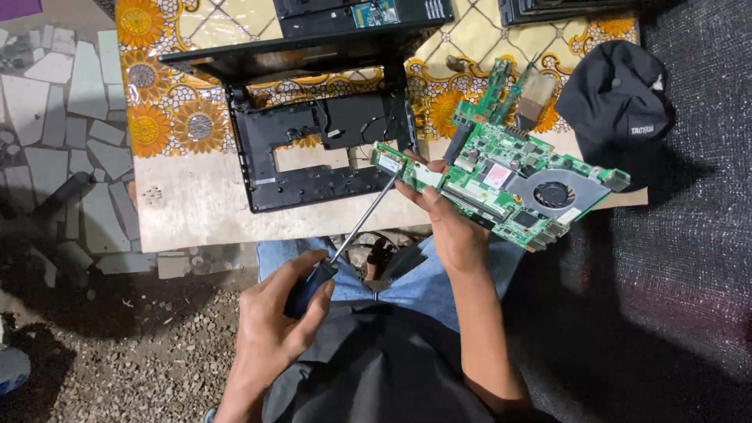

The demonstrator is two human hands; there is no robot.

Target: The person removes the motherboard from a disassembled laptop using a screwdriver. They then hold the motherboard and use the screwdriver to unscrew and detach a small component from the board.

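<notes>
Sunflower-patterned cloth (168, 117) covers my low table, with an empty laptop shell (313, 149) and black cap (619, 98) alongside. My left hand (270, 333) grips the screwdriver (348, 239); my right hand (450, 223) clasps the green circuit board (509, 184), fingers partly hidden.

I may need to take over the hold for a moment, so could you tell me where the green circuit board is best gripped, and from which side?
Probably by its bare long edge, from the near side, as the right hand does under the circuit board. It is flat, tilted and crowded on top, with a fan at the right and the screwdriver working its left end.
</notes>
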